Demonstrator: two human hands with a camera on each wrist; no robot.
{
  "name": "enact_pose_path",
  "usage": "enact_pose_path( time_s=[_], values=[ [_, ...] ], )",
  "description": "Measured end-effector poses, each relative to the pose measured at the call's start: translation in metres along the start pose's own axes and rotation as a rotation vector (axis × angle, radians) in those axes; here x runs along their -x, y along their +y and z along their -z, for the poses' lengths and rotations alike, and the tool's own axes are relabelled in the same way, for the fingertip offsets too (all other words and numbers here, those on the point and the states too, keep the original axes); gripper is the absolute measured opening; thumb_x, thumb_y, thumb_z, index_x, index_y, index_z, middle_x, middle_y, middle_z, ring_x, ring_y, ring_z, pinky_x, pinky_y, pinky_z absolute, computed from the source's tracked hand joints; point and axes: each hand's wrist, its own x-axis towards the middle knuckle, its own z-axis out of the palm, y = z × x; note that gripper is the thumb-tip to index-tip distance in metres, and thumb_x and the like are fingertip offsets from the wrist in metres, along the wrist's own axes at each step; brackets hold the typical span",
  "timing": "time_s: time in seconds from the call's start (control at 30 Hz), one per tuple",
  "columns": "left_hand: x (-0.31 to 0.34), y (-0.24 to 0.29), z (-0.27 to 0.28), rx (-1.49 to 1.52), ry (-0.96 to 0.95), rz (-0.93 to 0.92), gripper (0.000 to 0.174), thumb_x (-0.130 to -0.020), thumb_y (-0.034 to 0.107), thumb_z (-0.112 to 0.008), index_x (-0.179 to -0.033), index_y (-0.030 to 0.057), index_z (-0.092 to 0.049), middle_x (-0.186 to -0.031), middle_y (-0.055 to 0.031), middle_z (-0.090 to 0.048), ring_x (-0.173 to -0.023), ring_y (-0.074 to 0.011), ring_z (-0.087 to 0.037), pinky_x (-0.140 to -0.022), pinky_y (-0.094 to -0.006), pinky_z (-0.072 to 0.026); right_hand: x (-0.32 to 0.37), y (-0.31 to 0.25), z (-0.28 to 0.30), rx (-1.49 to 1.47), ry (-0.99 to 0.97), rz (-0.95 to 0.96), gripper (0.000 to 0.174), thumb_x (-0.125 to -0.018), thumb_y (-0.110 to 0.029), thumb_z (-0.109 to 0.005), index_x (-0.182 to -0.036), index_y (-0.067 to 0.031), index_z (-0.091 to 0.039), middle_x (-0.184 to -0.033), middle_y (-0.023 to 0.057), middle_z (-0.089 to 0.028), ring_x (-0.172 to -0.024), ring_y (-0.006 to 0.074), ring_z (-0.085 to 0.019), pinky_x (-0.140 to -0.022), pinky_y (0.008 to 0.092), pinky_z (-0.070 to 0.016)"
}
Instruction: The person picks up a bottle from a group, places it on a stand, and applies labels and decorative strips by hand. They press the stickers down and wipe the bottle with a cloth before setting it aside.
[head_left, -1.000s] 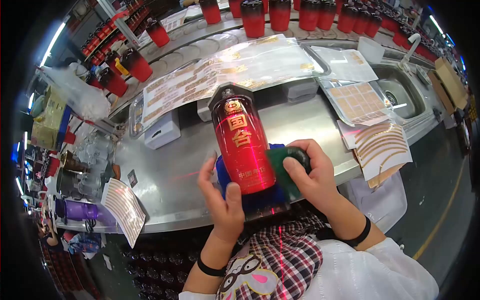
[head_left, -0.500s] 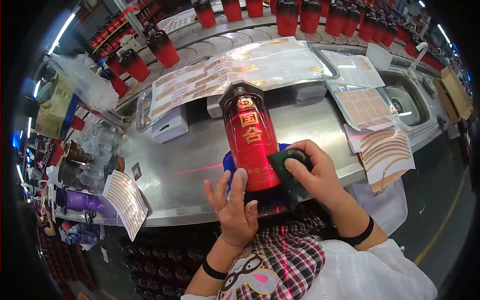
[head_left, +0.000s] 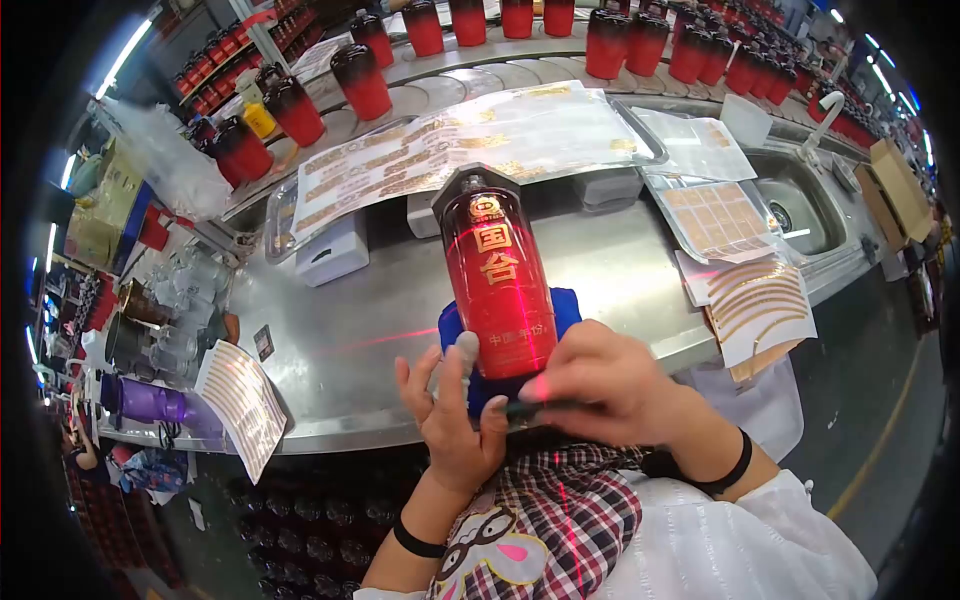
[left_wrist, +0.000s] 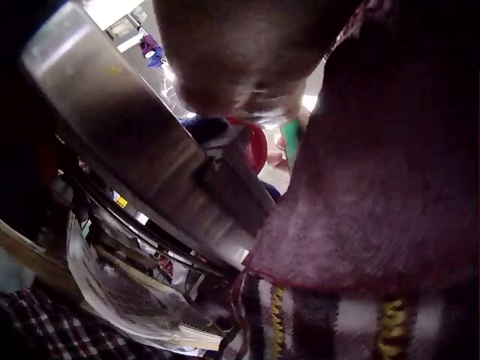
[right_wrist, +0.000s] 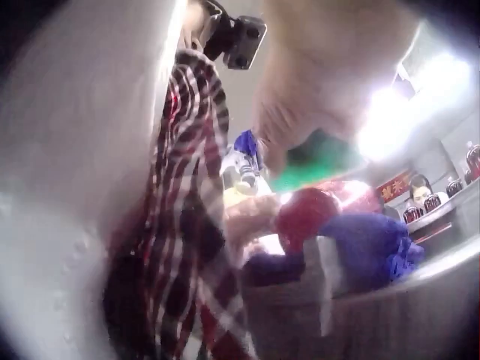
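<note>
A red bottle (head_left: 510, 305), dark at its shoulders and lettered in gold, lies tilted with its neck in a dark bracket (head_left: 447, 190). Its lower end rests over a blue cloth (head_left: 565, 305). The left hand (head_left: 455, 430) is at the bottle's lower left side, fingers spread, a fingertip right at the glass. Below the bottle's base, the right hand (head_left: 620, 390) pinches a flat dark green scraper-like piece (right_wrist: 319, 161), seen nearly edge-on in the head view. The left thumb lies close to the near end of that piece. In the left wrist view only a green sliver shows.
Gold decal sheets (head_left: 400, 160) lean behind the bottle, and more decals (head_left: 765, 310) lie at right beside the sink (head_left: 800, 195). A striped sheet (head_left: 240, 405) overhangs the left front edge of the metal bench (head_left: 350, 400). Several red bottles (head_left: 360, 85) line the conveyor behind.
The right hand has swung from the bottle's lower right side to below its base, turning the green piece edge-on. The left hand went from cupping the left side to fingers spread near the base.
</note>
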Motion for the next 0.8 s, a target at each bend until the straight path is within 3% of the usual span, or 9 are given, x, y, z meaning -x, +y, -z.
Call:
enact_pose_path(
  time_s=[0.1,0.27,0.37,0.4,0.5,0.53,0.67,0.77,0.8],
  values=[
    [-0.018,0.013,0.008,-0.158,-0.146,-0.184,0.057,-0.095,0.032,-0.057,-0.135,-0.0073,-0.046,-0.122,-0.0181,-0.061,-0.128,-0.0350,-0.041,-0.115,-0.0558,-0.0142,0.004,0.011,-0.004,-0.328,0.143,-0.382,0.019,-0.087,-0.009,-0.068,-0.104,-0.0013,-0.063,-0.086,0.0061,-0.065,-0.074,0.0109,-0.060,-0.066,0.0267,-0.0485],
    [-0.011,0.003,0.002,-0.133,-0.082,-0.085,0.056,-0.094,0.028,-0.057,-0.136,-0.0069,-0.047,-0.122,-0.0171,-0.061,-0.126,-0.0335,-0.042,-0.115,-0.0549,-0.0147,0.013,0.030,-0.014,-0.350,0.277,-0.602,0.021,-0.088,-0.012,-0.068,-0.103,0.0006,-0.062,-0.085,0.0081,-0.067,-0.073,0.0083,-0.060,-0.066,0.0253,-0.0489],
    [-0.005,0.000,0.000,-0.095,-0.052,-0.013,0.056,-0.095,0.028,-0.056,-0.137,-0.0077,-0.045,-0.126,-0.0205,-0.057,-0.126,-0.0346,-0.042,-0.114,-0.0551,-0.0176,0.009,0.027,-0.010,-0.147,0.355,-0.531,0.020,-0.086,-0.011,-0.070,-0.102,-0.0015,-0.063,-0.083,0.0067,-0.064,-0.071,0.0112,-0.060,-0.063,0.0262,-0.0479],
    [-0.003,-0.001,-0.001,-0.087,-0.055,0.008,0.056,-0.095,0.028,-0.056,-0.137,-0.0080,-0.045,-0.127,-0.0217,-0.056,-0.126,-0.0351,-0.042,-0.114,-0.0553,-0.0186,0.003,0.020,-0.007,0.113,0.320,-0.296,0.024,-0.081,-0.011,-0.074,-0.101,-0.0044,-0.064,-0.080,0.0069,-0.058,-0.069,0.0200,-0.058,-0.063,0.0318,-0.0469],
    [0.000,-0.002,0.000,-0.044,-0.045,0.038,0.056,-0.096,0.028,-0.055,-0.137,-0.0085,-0.044,-0.128,-0.0234,-0.055,-0.126,-0.0366,-0.042,-0.113,-0.0557,-0.0203,-0.013,-0.001,0.001,0.317,0.036,0.237,0.025,-0.077,-0.011,-0.075,-0.099,-0.0064,-0.064,-0.079,0.0082,-0.053,-0.071,0.0287,-0.055,-0.065,0.0377,-0.0452],
    [0.000,-0.002,-0.001,-0.024,-0.039,0.043,0.057,-0.096,0.028,-0.055,-0.137,-0.0086,-0.043,-0.128,-0.0237,-0.055,-0.126,-0.0371,-0.042,-0.113,-0.0559,-0.0207,-0.017,-0.005,0.004,0.158,-0.141,0.216,0.024,-0.076,-0.011,-0.074,-0.097,-0.0065,-0.065,-0.080,0.0093,-0.055,-0.073,0.0314,-0.055,-0.069,0.0399,-0.0445],
    [0.003,-0.003,-0.001,-0.037,-0.040,0.052,0.060,-0.097,0.033,-0.053,-0.137,-0.0089,-0.043,-0.128,-0.0238,-0.055,-0.129,-0.0376,-0.040,-0.112,-0.0562,-0.0213,-0.022,0.023,0.005,0.160,0.215,-0.109,0.024,-0.077,-0.012,-0.075,-0.097,-0.0042,-0.064,-0.079,0.0105,-0.059,-0.071,0.0288,-0.058,-0.066,0.0370,-0.0468],
    [-0.004,0.004,0.006,-0.093,-0.091,-0.046,0.061,-0.097,0.039,-0.052,-0.135,-0.0069,-0.045,-0.126,-0.0176,-0.060,-0.130,-0.0361,-0.038,-0.112,-0.0559,-0.0212,-0.013,0.013,0.005,-0.121,0.044,-0.214,0.022,-0.081,-0.012,-0.073,-0.098,-0.0019,-0.064,-0.080,0.0116,-0.060,-0.072,0.0259,-0.061,-0.065,0.0339,-0.0481],
    [-0.012,0.006,0.010,-0.121,-0.147,-0.137,0.060,-0.097,0.042,-0.051,-0.135,-0.0052,-0.047,-0.125,-0.0148,-0.061,-0.131,-0.0355,-0.037,-0.112,-0.0557,-0.0211,-0.009,0.018,0.004,-0.080,0.130,-0.297,0.021,-0.083,-0.013,-0.071,-0.098,-0.0011,-0.063,-0.080,0.0125,-0.061,-0.071,0.0238,-0.062,-0.064,0.0328,-0.0484]
  ],
)
